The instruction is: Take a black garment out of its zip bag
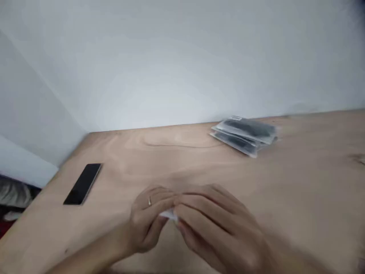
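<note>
"How do the hands stand, as far as we can see?"

"We have the left hand (148, 220) and the right hand (219, 228) together low in the view, above the wooden tabletop (308, 179). Their fingers curl inward and meet, and the right hand is blurred. The left forearm (91, 255) comes in from the lower left, and a thin gold-coloured ring (149, 201) sits on one finger of the left hand."

"And what are they clamped on?"

"A small white piece (169, 215) is pinched between them. Only a sliver shows, so we can't tell whether it's paper or plastic."

"Can we read anything nearby?"

"Not really. Up by the white wall (182, 57) lies a stack of clear plastic packets (244, 135), with dark contents showing through each one. A small pale label (236, 118) shows on the top packet, but it's too blurred for us to read."

"What's nearest on the left?"

"A black rectangular slab (82, 184), possibly a phone, lies flat on the wood, well apart from the hands. It shows no readable brand. Past the table's corner, we can make out some grey fabric (14, 192)."
</note>
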{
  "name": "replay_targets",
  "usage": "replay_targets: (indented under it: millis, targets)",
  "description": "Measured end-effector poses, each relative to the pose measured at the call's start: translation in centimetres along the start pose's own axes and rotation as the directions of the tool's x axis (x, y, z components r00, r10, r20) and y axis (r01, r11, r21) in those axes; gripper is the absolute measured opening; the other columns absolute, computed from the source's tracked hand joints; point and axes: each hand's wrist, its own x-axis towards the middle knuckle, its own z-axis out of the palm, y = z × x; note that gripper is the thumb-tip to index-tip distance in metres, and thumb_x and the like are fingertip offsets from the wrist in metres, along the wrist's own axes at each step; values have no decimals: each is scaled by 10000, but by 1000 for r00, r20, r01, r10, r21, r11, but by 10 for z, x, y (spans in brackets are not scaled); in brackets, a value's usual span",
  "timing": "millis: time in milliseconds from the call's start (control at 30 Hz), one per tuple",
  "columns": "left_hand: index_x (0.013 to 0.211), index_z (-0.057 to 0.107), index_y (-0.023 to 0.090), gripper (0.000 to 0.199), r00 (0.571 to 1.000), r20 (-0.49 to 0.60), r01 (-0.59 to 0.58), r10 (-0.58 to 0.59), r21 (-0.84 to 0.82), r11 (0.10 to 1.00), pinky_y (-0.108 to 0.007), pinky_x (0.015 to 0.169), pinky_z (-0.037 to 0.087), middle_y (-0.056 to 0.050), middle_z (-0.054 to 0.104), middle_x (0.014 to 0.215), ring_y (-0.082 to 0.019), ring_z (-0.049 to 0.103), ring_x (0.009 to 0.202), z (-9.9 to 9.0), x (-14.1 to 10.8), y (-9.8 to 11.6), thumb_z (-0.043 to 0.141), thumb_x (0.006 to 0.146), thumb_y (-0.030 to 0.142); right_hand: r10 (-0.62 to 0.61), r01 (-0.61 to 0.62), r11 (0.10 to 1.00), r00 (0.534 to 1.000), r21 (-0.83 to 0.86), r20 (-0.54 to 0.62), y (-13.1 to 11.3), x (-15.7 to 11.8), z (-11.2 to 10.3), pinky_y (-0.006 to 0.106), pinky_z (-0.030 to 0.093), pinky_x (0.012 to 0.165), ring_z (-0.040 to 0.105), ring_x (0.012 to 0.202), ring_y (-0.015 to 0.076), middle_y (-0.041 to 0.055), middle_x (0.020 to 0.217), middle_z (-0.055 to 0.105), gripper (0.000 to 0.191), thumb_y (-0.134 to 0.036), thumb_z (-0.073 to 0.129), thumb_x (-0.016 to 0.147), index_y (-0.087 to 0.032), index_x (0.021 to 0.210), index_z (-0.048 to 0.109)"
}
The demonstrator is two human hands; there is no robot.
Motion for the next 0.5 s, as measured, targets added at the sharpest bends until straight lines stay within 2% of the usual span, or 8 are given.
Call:
replay_targets:
  millis: [100, 200, 300, 400, 500]
  targets:
    - [1248, 677, 175, 353, 991, -12, 131, -131, -2, 991, -307, 888, 583, -113, 764, 1066, -193, 726, 990, 3, 4, -3, 399, 1037, 224, 21, -21, 1000, 996, -2, -84, 15, 2, 9, 294, 516, 772, 661, 791, 141, 21, 852, 731, 139, -76, 535, 970, -167, 943, 636]
    - [1173, 712, 186, 315, 976, -31, 219, -218, 37, 975, -261, 824, 593, -100, 776, 1036, -181, 742, 948, 1, 10, -1, 440, 1015, 181, 46, -47, 999, 996, -17, -80, 20, 6, 14, 307, 498, 723, 639, 738, 147, 16, 815, 714, 157, -84, 516, 968, -183, 908, 622]
    - [1127, 699, 181, 240, 977, -117, 190, -178, 104, 976, -213, 807, 590, -72, 776, 972, -153, 742, 893, -5, 15, 4, 576, 935, 107, 30, -31, 999, 998, -22, -59, 18, 11, 15, 317, 478, 697, 622, 713, 156, 24, 778, 686, 164, -96, 522, 967, -169, 855, 616]
    - [1036, 688, 184, 243, 978, -164, 141, -125, 91, 986, -198, 800, 585, -36, 757, 890, -132, 729, 853, -9, 16, 9, 607, 875, 21, -6, 4, 1000, 999, -31, -52, 15, 13, 17, 325, 460, 699, 610, 710, 158, 29, 759, 667, 187, -113, 523, 991, -147, 838, 625]
    - [961, 693, 199, 216, 957, -202, 217, -207, 27, 976, -192, 749, 575, -10, 744, 847, -121, 718, 803, -10, 14, 9, 587, 895, 22, -10, 8, 999, 999, -54, -36, 17, 13, 17, 333, 450, 714, 608, 725, 166, 30, 751, 658, 210, -116, 512, 1002, -142, 833, 635]
